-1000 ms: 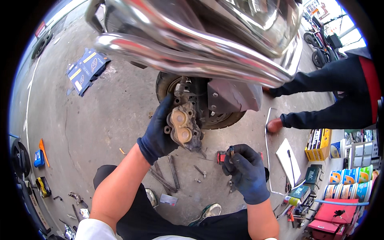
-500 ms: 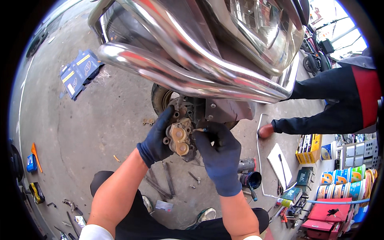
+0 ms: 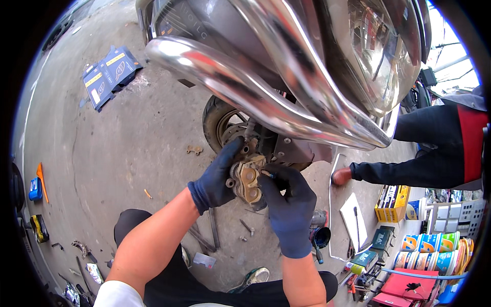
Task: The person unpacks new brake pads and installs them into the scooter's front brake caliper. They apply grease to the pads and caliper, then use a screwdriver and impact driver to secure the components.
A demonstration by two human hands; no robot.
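Note:
My left hand (image 3: 217,176), in a dark blue glove, is closed around a dirty two-piston brake caliper (image 3: 250,190) below the chrome crash bars (image 3: 235,102). My gloved right hand (image 3: 289,210) has thumb and forefinger pinched on a small metal fitting (image 3: 268,173) against the caliper's upper right side; the fingertips partly hide it. Behind both hands is a wheel with a black tyre (image 3: 212,123), partly covered by the bars and a grey panel (image 3: 307,149).
A person in dark trousers (image 3: 429,169) stands at right. Around me lie flattened cardboard (image 3: 110,77), a small bracket (image 3: 194,150), bolts (image 3: 245,225), a dark pot (image 3: 321,236), a white board (image 3: 349,225), stacked tubs (image 3: 424,261), red cases (image 3: 406,284) and an orange tool (image 3: 42,181).
My right hand has moved up and left from low at the right, bringing the small fitting onto the caliper. My left hand and the caliper now sit lower in view.

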